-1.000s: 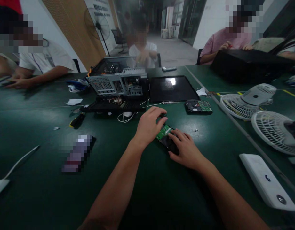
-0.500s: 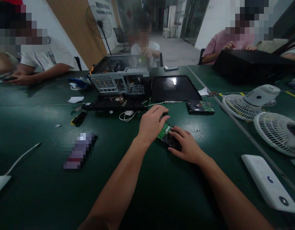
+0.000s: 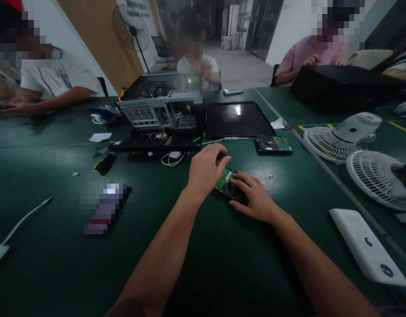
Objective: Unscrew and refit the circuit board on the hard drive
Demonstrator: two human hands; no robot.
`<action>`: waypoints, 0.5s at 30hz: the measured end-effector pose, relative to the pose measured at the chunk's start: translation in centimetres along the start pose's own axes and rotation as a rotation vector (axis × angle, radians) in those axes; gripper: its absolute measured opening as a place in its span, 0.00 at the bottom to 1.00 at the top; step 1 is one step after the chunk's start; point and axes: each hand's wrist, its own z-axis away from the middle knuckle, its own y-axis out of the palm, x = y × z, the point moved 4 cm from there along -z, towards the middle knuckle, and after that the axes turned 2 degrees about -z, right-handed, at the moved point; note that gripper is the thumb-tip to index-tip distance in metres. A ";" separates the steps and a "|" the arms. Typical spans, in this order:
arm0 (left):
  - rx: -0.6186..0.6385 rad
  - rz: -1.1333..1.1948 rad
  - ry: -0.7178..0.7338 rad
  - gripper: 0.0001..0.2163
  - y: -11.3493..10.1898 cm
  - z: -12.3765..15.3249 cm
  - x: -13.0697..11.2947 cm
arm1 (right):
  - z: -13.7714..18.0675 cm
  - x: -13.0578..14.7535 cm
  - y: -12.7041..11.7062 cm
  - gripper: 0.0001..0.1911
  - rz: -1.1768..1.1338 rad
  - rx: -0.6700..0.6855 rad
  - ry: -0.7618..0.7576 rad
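A hard drive (image 3: 230, 186) with a green circuit board lies flat on the dark green table, its board side up. My right hand (image 3: 255, 196) grips it from the right, fingers across the top and thumb at the near edge. Just over its far left corner is my left hand (image 3: 208, 169), fingers curled toward the thumb. Something dark shows in that curl, too hidden to name. Farther off, a second hard drive (image 3: 274, 145) rests apart from both hands.
An opened computer case (image 3: 150, 112) stands beyond the hands, beside a black side panel (image 3: 239, 119). A yellow-black handled tool (image 3: 104, 163) and a phone (image 3: 107, 209) lie left. White fans (image 3: 326, 143) and a white power bank (image 3: 366, 244) are right. Other people sit across the table.
The whole view has shifted slightly. My right hand stays on the hard drive; my left hand keeps its curled pose over the corner, with the dark patch between its fingers showing more.
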 end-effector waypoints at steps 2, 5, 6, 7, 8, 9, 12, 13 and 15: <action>-0.012 0.011 -0.001 0.05 -0.1 0.0 0.0 | 0.0 0.0 0.0 0.36 -0.001 -0.002 0.000; -0.049 0.008 0.015 0.05 -0.4 0.0 -0.1 | 0.1 -0.1 0.1 0.36 0.000 -0.008 0.003; -0.054 0.002 0.025 0.05 -0.4 -0.1 -0.1 | 0.1 -0.1 0.1 0.35 -0.001 -0.010 0.003; -0.054 -0.004 0.037 0.05 -0.4 -0.1 -0.1 | 0.1 -0.1 0.1 0.35 -0.003 -0.011 0.002; -0.049 -0.009 0.051 0.06 -0.4 -0.1 -0.1 | 0.1 -0.1 0.1 0.35 -0.005 -0.011 0.000; -0.043 -0.011 0.063 0.06 -0.3 -0.1 0.0 | 0.1 -0.1 0.1 0.35 -0.006 -0.011 -0.001; -0.039 0.010 0.075 0.07 0.3 0.1 0.1 | 0.1 0.0 0.0 0.35 -0.004 -0.013 0.002; -0.043 0.025 0.068 0.07 0.6 0.2 0.2 | 0.1 0.0 0.0 0.35 -0.004 -0.014 0.003; -0.052 0.056 0.040 0.09 1.2 0.4 0.4 | 0.0 0.0 0.0 0.36 -0.007 -0.017 0.002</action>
